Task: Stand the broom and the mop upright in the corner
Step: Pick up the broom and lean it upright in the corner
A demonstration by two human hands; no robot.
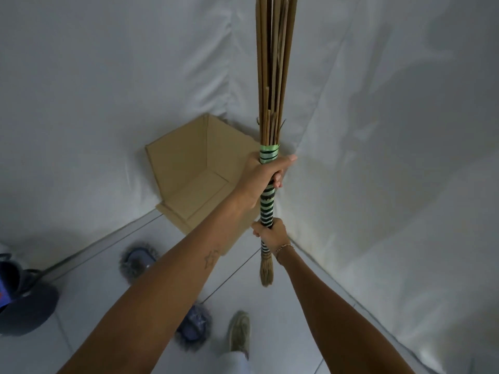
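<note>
Over the corner, both arms outstretched — left hand point(266, 175) above right hand point(271, 234), each grip clamped on broom point(267, 201).

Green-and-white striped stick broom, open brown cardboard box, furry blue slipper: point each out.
Green-and-white striped stick broom point(267, 206), head view, on its wrapped handle between the hands.
Open brown cardboard box point(178, 168), head view, on its inner left wall.
Furry blue slipper point(137, 261), head view, on its upper.

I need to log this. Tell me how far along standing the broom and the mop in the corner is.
Nothing stands in the corner yet. In hand: the broom is held upright, left hand above right hand on its striped handle, near the cardboard box in the corner. Left: setting it down against the white sheeting. A thin pole lies along the floor at left, but whether it is the mop I cannot tell.
</note>
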